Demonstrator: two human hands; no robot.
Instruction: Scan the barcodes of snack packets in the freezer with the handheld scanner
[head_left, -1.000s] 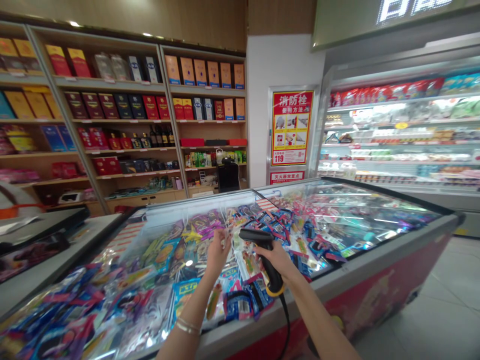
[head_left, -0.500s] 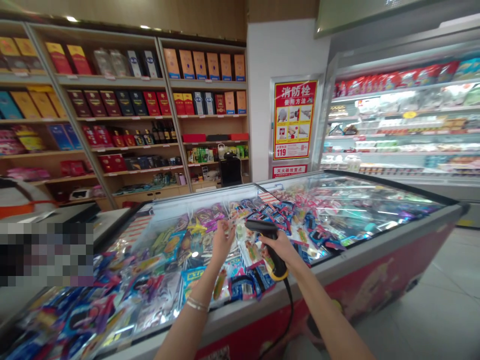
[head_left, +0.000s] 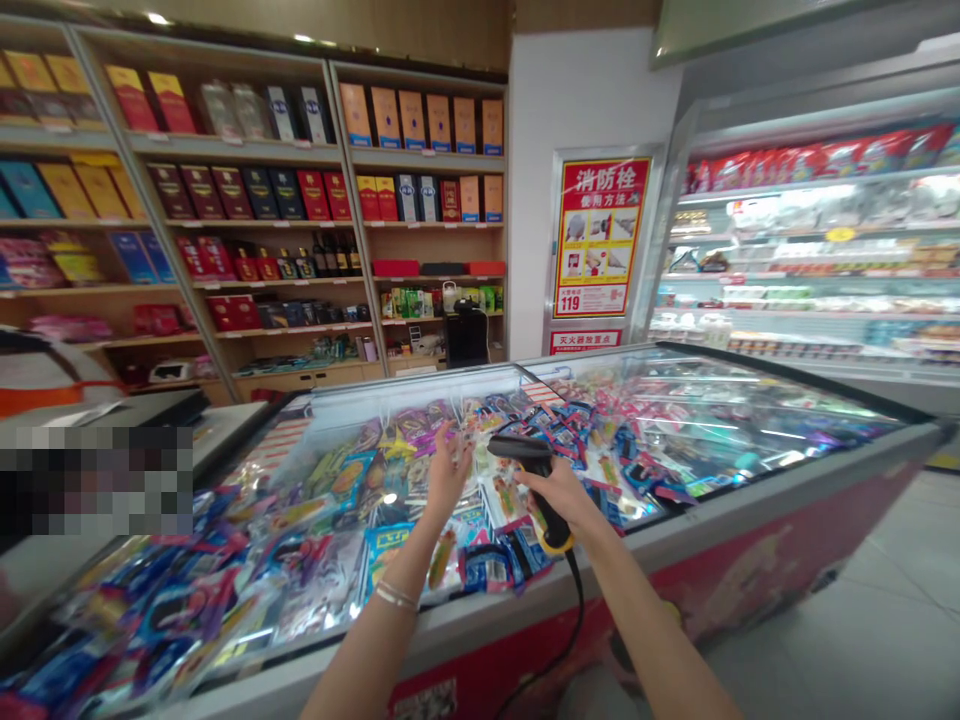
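While the right hand [head_left: 561,497] wraps shut around a black barcode scanner [head_left: 551,522], the left hand [head_left: 447,478] reaches up, its fingers [head_left: 452,438] pinched just above bright packets [head_left: 388,555]. I cannot tell if those fingers hold anything.

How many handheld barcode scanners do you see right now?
1: the handheld barcode scanner, gripped in the right hand, over the chest freezer. Others may be hidden.

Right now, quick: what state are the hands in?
Left hand: fingers raised and bunched, cannot tell if holding anything.
Right hand: closed, holding a black corded barcode scanner.
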